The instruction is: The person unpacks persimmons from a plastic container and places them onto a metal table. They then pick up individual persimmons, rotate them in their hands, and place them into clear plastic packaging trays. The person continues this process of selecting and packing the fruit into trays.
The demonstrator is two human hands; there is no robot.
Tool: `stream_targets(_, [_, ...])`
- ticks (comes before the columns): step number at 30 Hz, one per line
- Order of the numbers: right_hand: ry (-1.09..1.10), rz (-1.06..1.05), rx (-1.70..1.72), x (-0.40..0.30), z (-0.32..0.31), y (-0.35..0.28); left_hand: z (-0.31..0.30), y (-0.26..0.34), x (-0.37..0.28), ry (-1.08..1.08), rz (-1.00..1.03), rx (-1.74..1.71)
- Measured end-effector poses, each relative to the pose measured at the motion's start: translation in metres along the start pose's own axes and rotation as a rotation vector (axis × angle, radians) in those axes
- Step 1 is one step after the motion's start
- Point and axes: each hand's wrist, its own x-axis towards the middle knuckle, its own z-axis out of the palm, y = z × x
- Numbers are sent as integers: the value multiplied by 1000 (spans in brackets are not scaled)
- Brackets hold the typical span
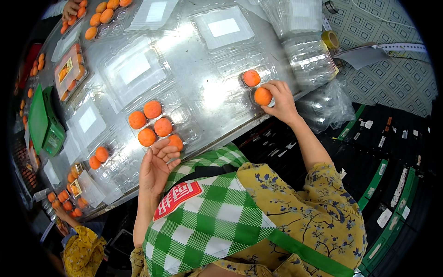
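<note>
My right hand (pixel 283 102) has its thumb and fingers around an apricot (pixel 263 96) at the near edge of a clear plastic clamshell tray (pixel 237 93). Just beyond it, another apricot (pixel 251 78) sits in a cup of that tray. To the left, a second clear tray (pixel 183 114) holds several apricots (pixel 152 109) in its left cups, while its right cups show bare plastic. My left hand (pixel 160 162) is at this tray's near edge, palm turned up and fingers loosely apart. Its fingertips partly cover the nearest apricot (pixel 176 142); whether they touch it I cannot tell.
Stacked clamshells (pixel 308 59) and a tape roll (pixel 330 39) lie right on the metal table (pixel 183 55). Farther left are a packed box (pixel 70 71) and a green scale (pixel 45 121). Co-workers' hands (pixel 71 9) show at far left. Black crates (pixel 373 138) stand right.
</note>
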Motion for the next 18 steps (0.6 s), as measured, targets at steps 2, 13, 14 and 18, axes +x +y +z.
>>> stream_targets(2, [-36, -52, -59, 2, 1, 1, 1, 0, 0, 6, 0, 4])
stream_targets(13, [-143, -166, -204, 9, 4, 6, 2, -3, -2, 19, 16, -7])
stream_targets(14, [-144, -166, -211, 8, 5, 6, 2, -3, -3, 23, 16, -7])
stream_targets(18, [-154, -132, -200, 6, 9, 5, 2, -3, -3, 24, 17, -6])
